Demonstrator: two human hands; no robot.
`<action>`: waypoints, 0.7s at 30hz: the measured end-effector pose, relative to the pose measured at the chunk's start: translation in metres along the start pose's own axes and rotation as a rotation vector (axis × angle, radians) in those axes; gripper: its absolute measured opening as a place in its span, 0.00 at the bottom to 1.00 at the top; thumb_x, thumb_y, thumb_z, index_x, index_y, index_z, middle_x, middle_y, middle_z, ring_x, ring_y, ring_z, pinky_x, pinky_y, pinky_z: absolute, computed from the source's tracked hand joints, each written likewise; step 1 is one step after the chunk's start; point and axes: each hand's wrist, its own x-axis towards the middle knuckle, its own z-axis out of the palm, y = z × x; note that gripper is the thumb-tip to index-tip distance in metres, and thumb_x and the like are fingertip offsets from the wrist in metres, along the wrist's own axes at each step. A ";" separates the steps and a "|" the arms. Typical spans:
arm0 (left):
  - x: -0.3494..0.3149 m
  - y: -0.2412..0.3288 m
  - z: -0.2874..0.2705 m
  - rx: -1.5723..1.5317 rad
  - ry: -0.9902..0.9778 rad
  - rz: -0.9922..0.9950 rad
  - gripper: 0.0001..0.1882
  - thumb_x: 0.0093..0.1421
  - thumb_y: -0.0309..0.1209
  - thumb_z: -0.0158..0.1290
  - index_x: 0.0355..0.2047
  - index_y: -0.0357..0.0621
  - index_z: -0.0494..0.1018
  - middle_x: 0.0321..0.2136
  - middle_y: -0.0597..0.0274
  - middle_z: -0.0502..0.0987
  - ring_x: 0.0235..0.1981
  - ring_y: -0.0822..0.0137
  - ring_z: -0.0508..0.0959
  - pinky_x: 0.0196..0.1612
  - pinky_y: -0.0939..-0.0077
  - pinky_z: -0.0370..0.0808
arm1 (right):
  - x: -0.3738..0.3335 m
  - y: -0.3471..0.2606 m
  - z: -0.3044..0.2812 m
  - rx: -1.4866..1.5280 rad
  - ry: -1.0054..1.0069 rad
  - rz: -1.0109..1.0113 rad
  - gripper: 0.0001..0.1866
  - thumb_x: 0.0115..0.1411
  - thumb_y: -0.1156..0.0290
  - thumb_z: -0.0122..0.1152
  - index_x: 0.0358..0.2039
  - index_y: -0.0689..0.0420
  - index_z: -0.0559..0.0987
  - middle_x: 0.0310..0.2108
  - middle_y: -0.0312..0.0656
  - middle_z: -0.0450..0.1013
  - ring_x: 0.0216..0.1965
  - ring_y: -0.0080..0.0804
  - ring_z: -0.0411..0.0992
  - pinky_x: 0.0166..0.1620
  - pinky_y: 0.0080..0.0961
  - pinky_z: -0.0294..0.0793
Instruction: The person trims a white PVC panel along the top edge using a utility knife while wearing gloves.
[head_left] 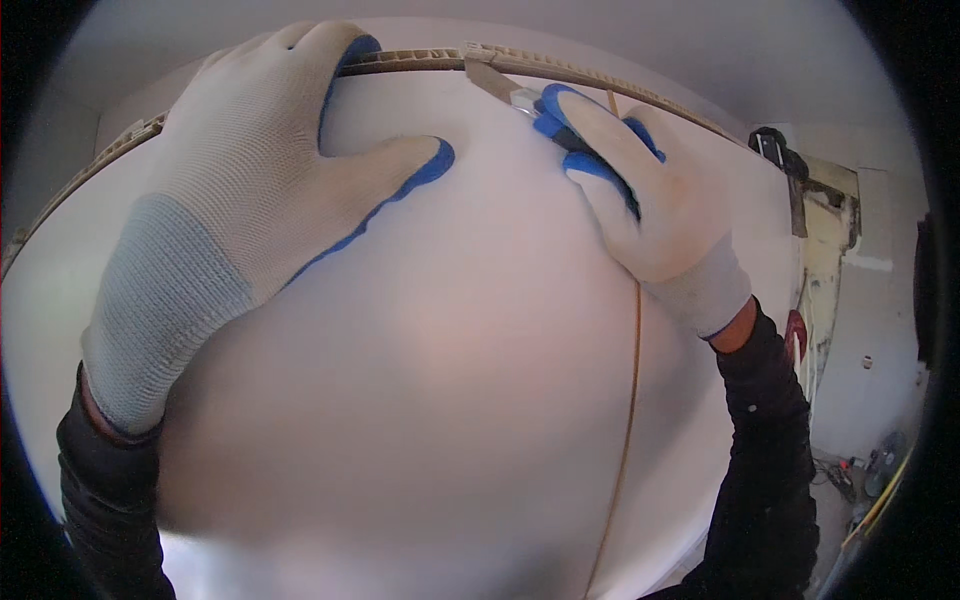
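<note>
A large white panel [430, 400] fills most of the head view, its far edge showing a ribbed, cardboard-like core [570, 72]. My left hand [270, 130], in a white knit glove with blue coating, lies over that far edge on the left. Its thumb is spread flat on the white face, and the fingertips are hidden past the edge. In my right hand [650, 190], gloved alike, is a utility knife [497, 86] with a blue and dark handle. The blade points up and left, with its tip at the ribbed edge.
A thin brown line [632, 410] runs down the panel below my right hand. Beyond the right side stand a dark object [775, 150] and a worn, pale upright piece [825, 240]. Tools and cables [860, 475] lie on the floor at lower right.
</note>
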 end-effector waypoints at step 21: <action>0.013 0.002 0.003 0.028 -0.007 -0.007 0.38 0.51 0.56 0.70 0.53 0.41 0.75 0.44 0.49 0.80 0.49 0.50 0.80 0.56 0.60 0.75 | -0.021 0.012 -0.008 0.064 -0.056 -0.018 0.23 0.63 0.64 0.66 0.59 0.42 0.80 0.35 0.44 0.74 0.29 0.42 0.74 0.33 0.34 0.75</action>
